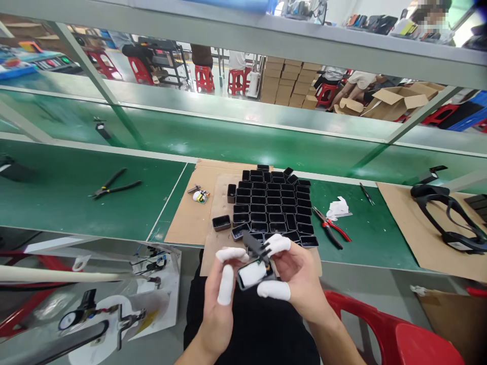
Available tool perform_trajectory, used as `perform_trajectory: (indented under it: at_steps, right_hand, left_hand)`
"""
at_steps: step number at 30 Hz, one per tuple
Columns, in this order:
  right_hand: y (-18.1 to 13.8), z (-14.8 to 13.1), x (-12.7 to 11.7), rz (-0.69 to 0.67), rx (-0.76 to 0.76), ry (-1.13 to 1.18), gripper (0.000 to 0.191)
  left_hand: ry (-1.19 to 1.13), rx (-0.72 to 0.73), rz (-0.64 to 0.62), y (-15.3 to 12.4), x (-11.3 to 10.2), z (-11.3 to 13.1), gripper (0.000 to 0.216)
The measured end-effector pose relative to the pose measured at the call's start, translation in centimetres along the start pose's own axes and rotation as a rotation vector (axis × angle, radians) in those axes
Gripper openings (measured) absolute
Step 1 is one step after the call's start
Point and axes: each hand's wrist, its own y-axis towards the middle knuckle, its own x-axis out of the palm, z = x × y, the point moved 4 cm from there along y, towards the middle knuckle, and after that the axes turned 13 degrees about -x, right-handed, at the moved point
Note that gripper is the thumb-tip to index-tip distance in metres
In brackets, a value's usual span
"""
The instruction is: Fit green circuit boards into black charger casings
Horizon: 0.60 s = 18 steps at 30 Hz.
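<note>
Just above my lap, I hold a small black housing with a white block (254, 274) set in its open side. Its black flap with prongs (255, 245) sticks up at the top. My left hand (220, 299) has white finger covers and is closed on the housing's left edge. My right hand (299, 276), in similar finger covers, pinches it from the right, near the prongs. Right behind it, many open black cases (266, 203) stand packed together on cardboard. One case (221, 223) sits apart at their left.
Cutting pliers (114, 186) lie left on the green bench; red-handled pliers (331, 228), white paper scraps (338, 208) and tweezers (366, 193) lie right. Small parts (201, 195) rest on the cardboard. A black headset (449, 218) is far right. A shelf frame (243, 30) crosses above. A red stool (418, 339) stands lower right.
</note>
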Motion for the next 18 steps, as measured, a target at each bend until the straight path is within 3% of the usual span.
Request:
perform_trajectory:
  at_steps: [2, 4, 7, 10, 14, 18]
  right_hand:
    - [-0.2, 1.4, 0.3, 0.1, 0.102, 0.05, 0.058]
    - [-0.4, 2.5, 0.8, 0.146, 0.172, 0.099, 0.058]
    - [-0.5, 3.3, 1.9, 0.136, 0.209, 0.118, 0.056]
    - [-0.6, 3.1, 2.6, 0.113, 0.221, 0.094, 0.046]
    - [-0.3, 2.1, 2.6, 0.025, 0.181, 0.018, 0.032]
    - [-0.2, 1.8, 2.8, -0.093, 0.131, -0.082, 0.03]
  left_hand:
    - [0.141, 0.241, -0.001, -0.3, -1.4, 1.3, 0.053]
    - [0.356, 0.375, -0.062, -0.2, -2.5, 2.5, 0.081]
    - [0.567, 0.418, -0.137, 0.6, -3.6, 3.8, 0.087]
    - [0.497, 0.454, -0.174, 1.2, -3.8, 4.5, 0.084]
    - [0.122, 0.244, -0.122, 1.7, -4.1, 3.1, 0.075]
    - [-0.14, 0.014, 0.094, 1.2, -5.0, 0.9, 0.075]
